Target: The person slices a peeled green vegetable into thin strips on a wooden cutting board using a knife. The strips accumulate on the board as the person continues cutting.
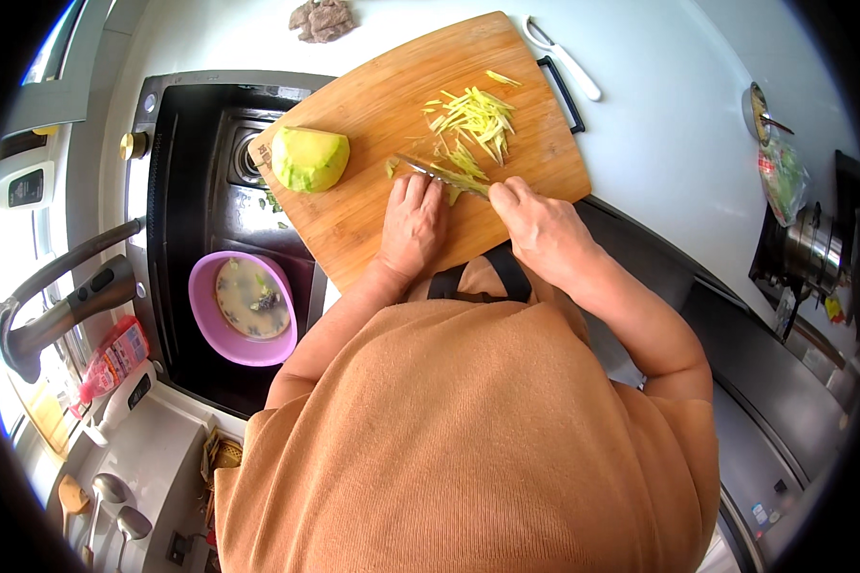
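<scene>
My right hand (543,227) grips a kitchen knife (440,174), its blade pointing left over the wooden cutting board (363,224). Close against the blade, my left hand (415,222) presses down with curled fingers on thin vegetable slices (453,194), mostly hidden under the fingertips and knife. Just beyond the blade lies a loose heap of yellow-green shredded strips (478,119). On the board's left part sits a large piece of peeled round vegetable (310,159), pale yellow-green with greener patches; its exact kind I cannot tell.
The board's left end overhangs a black sink (186,191), where a purple basin (201,304) holds cloudy water and something dark green. A white-handled peeler (569,65) lies beyond the board. A brown cloth (321,19) rests at the back. The faucet (76,272) stands left.
</scene>
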`<act>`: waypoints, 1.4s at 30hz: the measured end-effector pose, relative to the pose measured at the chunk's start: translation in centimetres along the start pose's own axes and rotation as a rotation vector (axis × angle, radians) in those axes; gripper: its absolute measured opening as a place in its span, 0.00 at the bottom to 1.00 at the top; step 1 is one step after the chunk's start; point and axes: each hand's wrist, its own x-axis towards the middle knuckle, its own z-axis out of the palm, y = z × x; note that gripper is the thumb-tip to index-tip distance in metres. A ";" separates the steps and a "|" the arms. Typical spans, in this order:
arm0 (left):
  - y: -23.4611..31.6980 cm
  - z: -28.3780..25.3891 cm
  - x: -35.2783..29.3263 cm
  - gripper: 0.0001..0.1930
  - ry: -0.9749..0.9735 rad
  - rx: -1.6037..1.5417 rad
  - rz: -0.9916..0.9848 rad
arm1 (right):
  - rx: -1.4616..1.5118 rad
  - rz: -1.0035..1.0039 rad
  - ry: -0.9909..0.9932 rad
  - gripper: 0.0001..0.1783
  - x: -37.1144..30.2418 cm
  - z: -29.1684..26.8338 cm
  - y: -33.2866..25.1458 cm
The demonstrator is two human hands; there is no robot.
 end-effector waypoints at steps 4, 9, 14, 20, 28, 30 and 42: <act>0.1 -0.1 0.2 0.14 -0.001 -0.010 -0.003 | 0.032 0.001 0.037 0.12 1.0 0.7 -0.1; 0.2 -0.2 0.1 0.14 0.013 -0.019 -0.007 | 0.018 0.004 0.052 0.13 1.9 1.7 -0.1; 0.4 -0.4 0.3 0.16 0.029 -0.019 0.011 | 0.134 0.049 0.183 0.12 1.8 2.3 0.6; 0.3 -0.1 0.2 0.16 0.050 -0.036 -0.009 | 0.107 0.058 0.129 0.12 0.9 1.5 0.2; 0.4 -0.3 0.2 0.15 0.025 -0.029 -0.009 | 0.029 0.022 0.004 0.17 -0.6 -0.4 0.0; 0.3 -0.3 0.1 0.15 0.019 -0.025 -0.011 | 0.032 0.012 0.004 0.17 -0.8 -0.5 0.2; 0.2 -0.4 0.3 0.17 0.021 0.014 0.017 | 0.026 -0.007 0.011 0.13 0.5 0.1 0.1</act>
